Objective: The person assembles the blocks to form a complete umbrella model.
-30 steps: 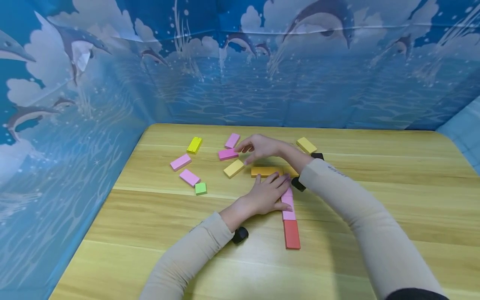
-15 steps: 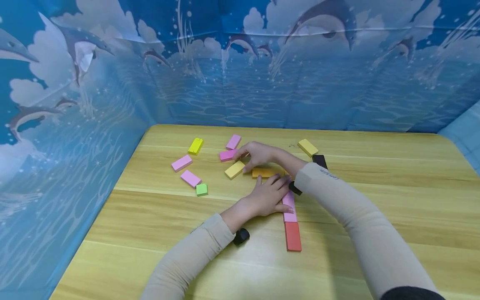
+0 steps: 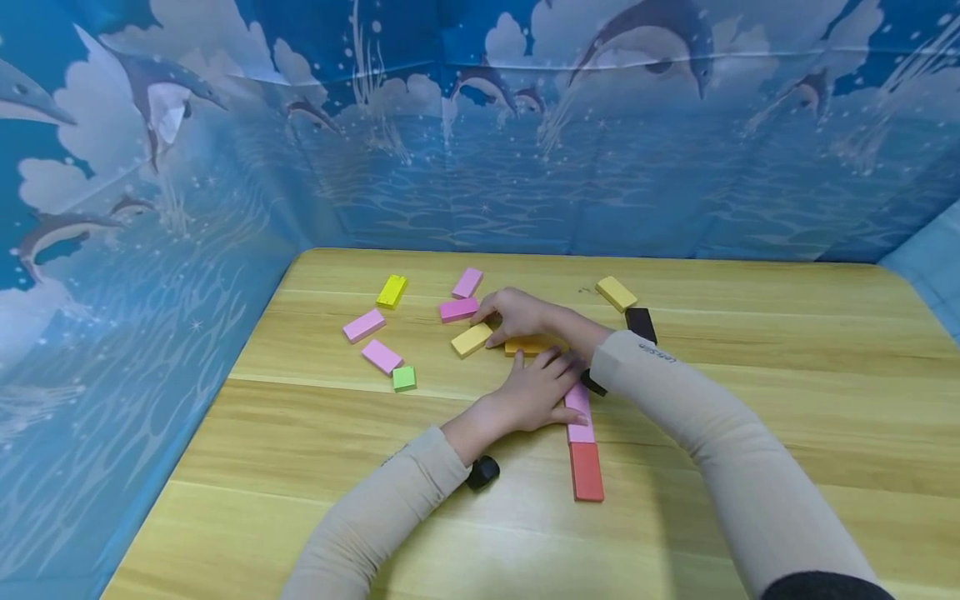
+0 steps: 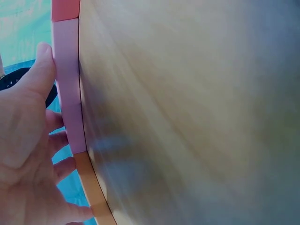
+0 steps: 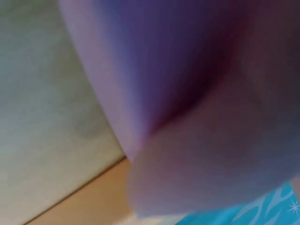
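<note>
My left hand (image 3: 528,398) lies palm down with fingers spread over a row of pink blocks (image 3: 579,417). In the left wrist view, its thumb touches a pink block (image 4: 68,79) and its fingers reach down to an orange block (image 4: 93,187). A red block (image 3: 587,472) ends the row nearest me. My right hand (image 3: 517,318) reaches across above the left and pinches the right end of a pale yellow block (image 3: 470,341). An orange block (image 3: 531,345) lies beneath the right hand, partly hidden. The right wrist view is blurred and close to a pink surface (image 5: 98,56).
Around the right hand lie a magenta block (image 3: 458,310) and a pink one (image 3: 467,282). Further left are more pink blocks (image 3: 364,325), a bright yellow block (image 3: 392,292) and a green block (image 3: 404,378). Another pale yellow block (image 3: 617,293) lies at the back right.
The right hand has lowered onto the pale yellow block, its fingers closing on the block's end. That block has shifted slightly rightward. The left hand stays in place.
</note>
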Available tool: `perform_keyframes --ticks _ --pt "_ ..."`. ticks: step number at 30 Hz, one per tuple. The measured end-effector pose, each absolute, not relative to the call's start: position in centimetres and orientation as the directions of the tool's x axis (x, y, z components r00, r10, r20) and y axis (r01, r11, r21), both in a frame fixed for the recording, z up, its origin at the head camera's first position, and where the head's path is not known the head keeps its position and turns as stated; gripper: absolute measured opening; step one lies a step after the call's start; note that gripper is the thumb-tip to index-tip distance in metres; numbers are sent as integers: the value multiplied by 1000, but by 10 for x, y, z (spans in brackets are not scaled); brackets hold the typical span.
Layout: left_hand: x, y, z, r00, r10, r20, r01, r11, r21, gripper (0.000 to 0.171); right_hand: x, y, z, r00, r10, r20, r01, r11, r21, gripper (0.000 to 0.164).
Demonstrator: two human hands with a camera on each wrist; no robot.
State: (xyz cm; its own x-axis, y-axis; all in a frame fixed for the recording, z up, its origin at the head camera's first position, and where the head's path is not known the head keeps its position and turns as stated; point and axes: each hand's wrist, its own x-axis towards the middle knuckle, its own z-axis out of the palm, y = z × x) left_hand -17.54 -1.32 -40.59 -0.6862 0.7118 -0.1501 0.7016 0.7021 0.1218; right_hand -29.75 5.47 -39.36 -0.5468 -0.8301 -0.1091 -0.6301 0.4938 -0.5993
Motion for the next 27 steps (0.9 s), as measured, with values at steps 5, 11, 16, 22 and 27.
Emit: perform_keyframes --ticks 5,11,16,22,27 --pt "-176 -13 -405 -687 711 -150 700 703 127 78 -296 55 -393 -545 -834 -87 -644 483 -594 39" --pt "-177 -13 -405 -681 718 -143 709 696 118 76 -298 58 -394 -562 -824 -78 -624 483 -614 35" --pt "-177 -13 -406 -676 723 -141 715 690 114 77 -297 64 -396 -575 -815 -63 -597 472 -649 34" --pt "-176 -13 -407 -676 725 -133 716 689 118 78 -294 71 -398 -615 -785 -71 -532 480 -697 36" --pt "-175 -13 -408 -679 722 -134 711 692 127 78 -290 76 -400 -660 -747 -83 -453 484 -749 36"
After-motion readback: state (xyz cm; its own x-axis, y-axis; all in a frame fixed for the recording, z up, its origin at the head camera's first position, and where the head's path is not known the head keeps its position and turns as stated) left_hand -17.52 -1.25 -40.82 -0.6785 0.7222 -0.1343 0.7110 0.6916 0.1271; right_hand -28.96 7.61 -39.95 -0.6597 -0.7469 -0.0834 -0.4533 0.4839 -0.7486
